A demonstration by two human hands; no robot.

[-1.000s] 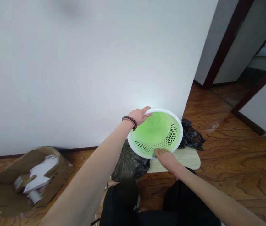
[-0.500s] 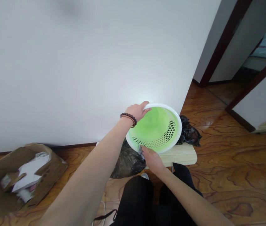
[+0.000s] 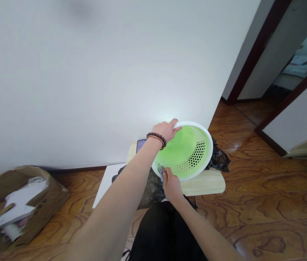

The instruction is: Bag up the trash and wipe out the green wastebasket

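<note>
A round green plastic basket (image 3: 182, 148) with a white rim and rows of holes is tilted toward me above a light wooden table. My left hand (image 3: 167, 130), with a beaded bracelet at the wrist, grips the far rim, thumb inside and fingers over the edge. My right hand (image 3: 172, 183) is closed on a small greyish cloth (image 3: 161, 174) and presses it against the near-left rim. Its fingertips partly hide the cloth.
Under the basket stands the light wooden table (image 3: 204, 183). Black plastic bags (image 3: 219, 157) lie by the basket. An open cardboard box (image 3: 47, 206) with papers sits on the floor at left. A white wall (image 3: 101, 79) rises behind; a doorway (image 3: 265, 87) is at right.
The basket and my left hand have shifted slightly right in view. My right hand has slid the cloth a little along the near-left rim. More of the table shows at left.
</note>
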